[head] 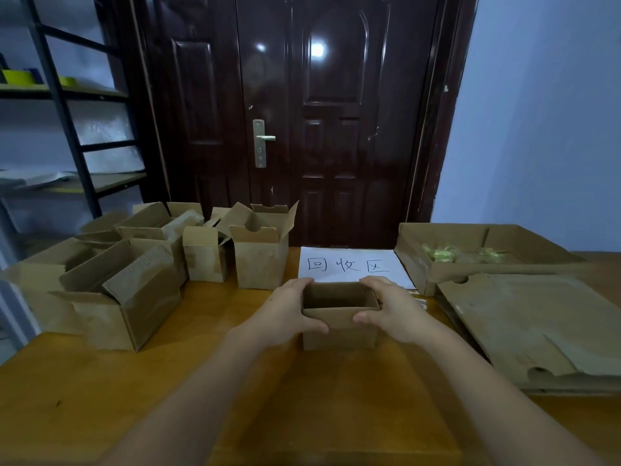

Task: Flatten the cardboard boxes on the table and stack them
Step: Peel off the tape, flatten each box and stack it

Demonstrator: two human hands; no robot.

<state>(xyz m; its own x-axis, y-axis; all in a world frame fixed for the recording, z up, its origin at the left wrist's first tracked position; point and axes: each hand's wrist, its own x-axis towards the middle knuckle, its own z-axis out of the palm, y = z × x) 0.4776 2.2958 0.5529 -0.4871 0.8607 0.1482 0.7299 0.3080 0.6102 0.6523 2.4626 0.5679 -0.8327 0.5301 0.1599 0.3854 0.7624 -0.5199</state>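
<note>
A small open-topped cardboard box (339, 334) stands upright at the middle of the wooden table (100, 398). My left hand (289, 309) grips its left side, thumb on the front wall and fingers over the far rim. My right hand (389, 307) grips its right side the same way. Several open cardboard boxes (127, 297) stand grouped at the left and back left. A stack of flattened cardboard (537, 331) lies at the right.
A white sheet with handwritten characters (353, 264) lies behind the held box. A shallow cardboard tray (470, 250) with yellowish items sits at the back right. Behind the table is a dark door (302, 112), with a metal shelf (67, 129) at the left.
</note>
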